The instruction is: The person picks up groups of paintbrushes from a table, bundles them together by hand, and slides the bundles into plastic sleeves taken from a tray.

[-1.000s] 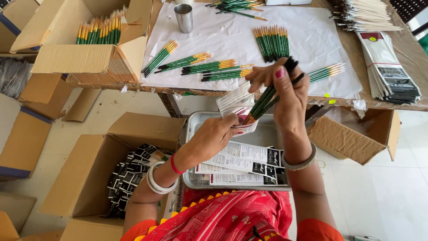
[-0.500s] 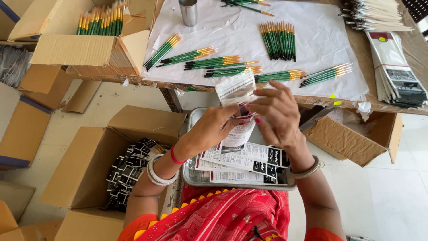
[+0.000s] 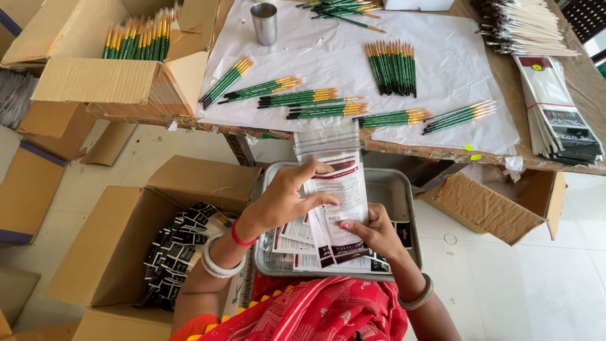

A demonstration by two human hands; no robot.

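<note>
Clear plastic pouch with printed card insert (image 3: 334, 189) upright at frame centre, long axis vertical; left hand (image 3: 287, 202) fingers pinch its left edge, right hand (image 3: 372, 230) clamps bottom, above grey metal tray (image 3: 404, 189).

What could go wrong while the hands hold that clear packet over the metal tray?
The clear plastic packet is pinched only by the fingers of the left hand and right hand, so it might slip into the metal tray. The loose printed cards in the tray could get bent. Green paintbrushes lying near the table edge might roll off.
</note>
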